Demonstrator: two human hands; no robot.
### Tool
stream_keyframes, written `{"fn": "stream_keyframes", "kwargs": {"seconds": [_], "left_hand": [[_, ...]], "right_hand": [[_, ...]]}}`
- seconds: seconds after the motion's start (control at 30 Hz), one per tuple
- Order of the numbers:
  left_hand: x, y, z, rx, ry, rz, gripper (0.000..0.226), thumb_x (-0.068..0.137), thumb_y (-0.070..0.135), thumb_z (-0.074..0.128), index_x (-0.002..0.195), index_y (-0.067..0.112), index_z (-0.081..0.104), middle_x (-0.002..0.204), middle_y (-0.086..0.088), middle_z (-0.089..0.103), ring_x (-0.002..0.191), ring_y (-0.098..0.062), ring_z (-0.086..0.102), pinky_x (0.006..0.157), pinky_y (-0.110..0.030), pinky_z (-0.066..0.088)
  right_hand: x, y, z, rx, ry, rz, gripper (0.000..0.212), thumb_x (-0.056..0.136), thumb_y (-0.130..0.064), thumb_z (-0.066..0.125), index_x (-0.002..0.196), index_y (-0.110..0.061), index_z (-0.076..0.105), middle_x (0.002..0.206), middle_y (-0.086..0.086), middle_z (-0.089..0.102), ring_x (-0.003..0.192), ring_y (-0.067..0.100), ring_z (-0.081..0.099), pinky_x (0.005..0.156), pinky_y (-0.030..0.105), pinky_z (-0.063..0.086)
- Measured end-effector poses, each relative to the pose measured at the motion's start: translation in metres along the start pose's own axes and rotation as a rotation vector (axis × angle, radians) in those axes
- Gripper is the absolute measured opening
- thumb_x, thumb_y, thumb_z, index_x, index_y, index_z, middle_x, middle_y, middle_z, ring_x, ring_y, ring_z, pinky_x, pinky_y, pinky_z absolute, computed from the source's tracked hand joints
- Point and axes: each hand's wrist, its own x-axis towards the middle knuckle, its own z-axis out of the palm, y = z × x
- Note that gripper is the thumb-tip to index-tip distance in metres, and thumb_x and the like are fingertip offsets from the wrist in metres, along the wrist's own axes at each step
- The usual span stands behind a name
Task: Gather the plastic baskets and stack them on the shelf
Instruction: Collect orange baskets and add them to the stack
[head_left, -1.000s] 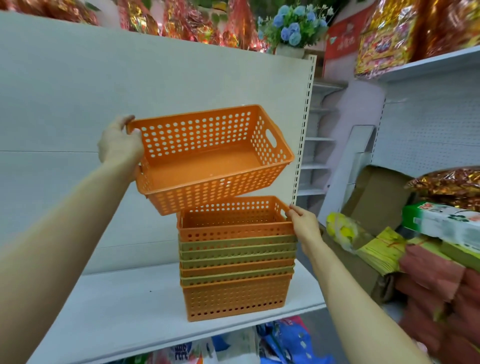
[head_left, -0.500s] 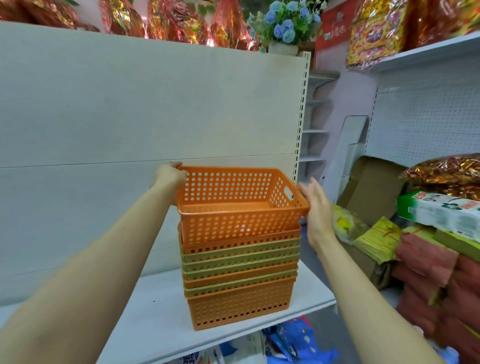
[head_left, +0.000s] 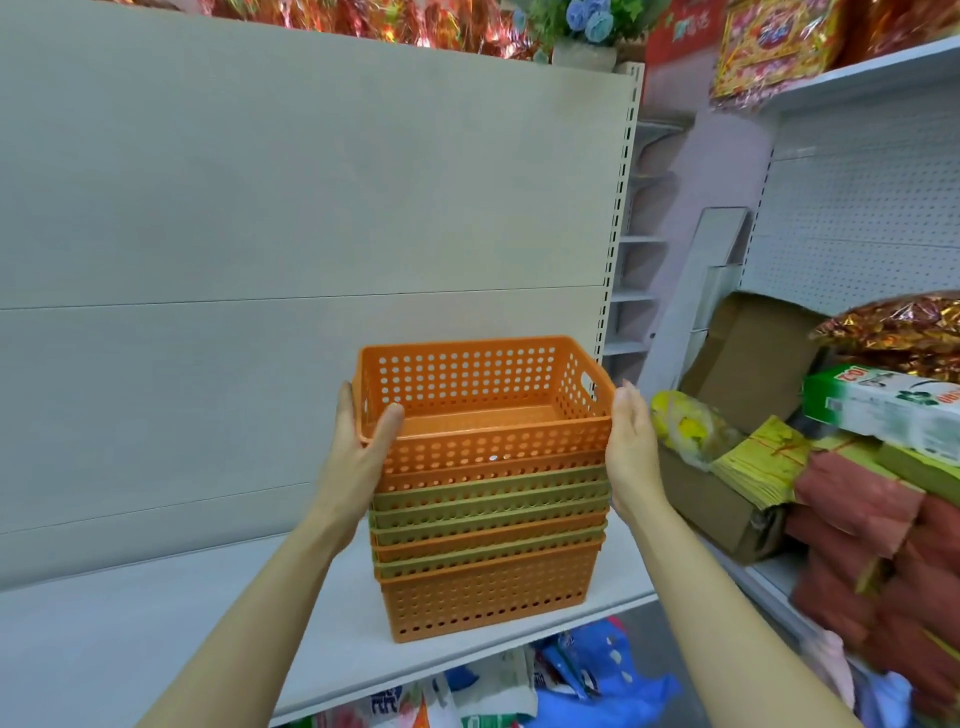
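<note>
My left hand (head_left: 358, 447) grips the upright top basket (head_left: 483, 402), long axis left-right; my right hand (head_left: 631, 447) lies flat, seemingly touching its end.

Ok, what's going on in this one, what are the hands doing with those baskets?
A person is stacking plastic baskets on a white shelf. The top orange basket sits nested in the stack of orange and green baskets. The left hand grips the top basket's left rim, thumb hooked inside. The right hand is open and flat beside its right end, either touching or just off it. Cardboard boxes and packaged goods crowd the neighbouring shelf to the right.
</note>
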Motion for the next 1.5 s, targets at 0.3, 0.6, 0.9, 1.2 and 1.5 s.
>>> {"fn": "stream_keyframes", "kwargs": {"seconds": [0.3,0.6,0.9,1.2,1.5], "left_hand": [[0.009,0.007,0.009,0.218,0.105,0.071,0.047,0.087,0.055,0.059,0.122,0.043,0.03,0.096,0.03,0.049,0.082,0.005,0.054,0.066,-0.017,0.045],[-0.005,-0.035,0.018,0.18,0.15,0.015,0.05,0.085,0.061,0.057,0.126,0.035,0.047,0.113,0.016,0.064,0.098,-0.002,0.064,0.074,-0.024,0.05],[-0.009,-0.036,-0.009,0.546,0.061,0.057,0.087,0.077,0.075,0.056,0.149,0.031,0.033,0.148,0.006,0.047,0.132,-0.014,0.048,0.11,-0.046,0.041],[-0.079,-0.039,-0.125,1.254,0.192,0.439,0.084,0.079,0.071,0.049,0.137,0.01,0.054,0.132,-0.008,0.058,0.118,-0.03,0.055,0.101,-0.046,0.045],[-0.195,-0.048,-0.289,1.414,0.307,0.289,0.065,0.09,0.056,0.044,0.127,0.006,0.062,0.119,-0.01,0.066,0.104,-0.033,0.063,0.086,-0.044,0.051]], "right_hand": [[0.009,0.011,-0.008,-0.146,0.039,-0.081,0.068,0.09,-0.073,0.031,0.122,-0.023,0.063,0.112,-0.001,0.07,0.105,0.019,0.064,0.092,0.047,0.053],[0.01,0.031,-0.004,-0.105,-0.04,-0.034,0.063,0.098,-0.06,0.027,0.142,-0.019,0.048,0.134,-0.007,0.055,0.125,0.014,0.049,0.105,0.037,0.041],[-0.012,0.038,0.002,-0.371,0.18,-0.441,0.052,0.1,-0.04,0.047,0.142,-0.011,0.043,0.137,0.007,0.052,0.127,0.023,0.045,0.101,0.035,0.037],[-0.116,0.032,0.092,-0.469,-0.141,-1.021,0.043,0.093,-0.027,0.059,0.128,-0.001,0.059,0.125,0.012,0.062,0.121,0.025,0.054,0.106,0.041,0.042],[-0.283,0.041,0.233,-0.327,-0.362,-1.081,0.035,0.091,-0.028,0.06,0.114,-0.003,0.067,0.106,0.01,0.069,0.1,0.024,0.058,0.092,0.035,0.046]]}}
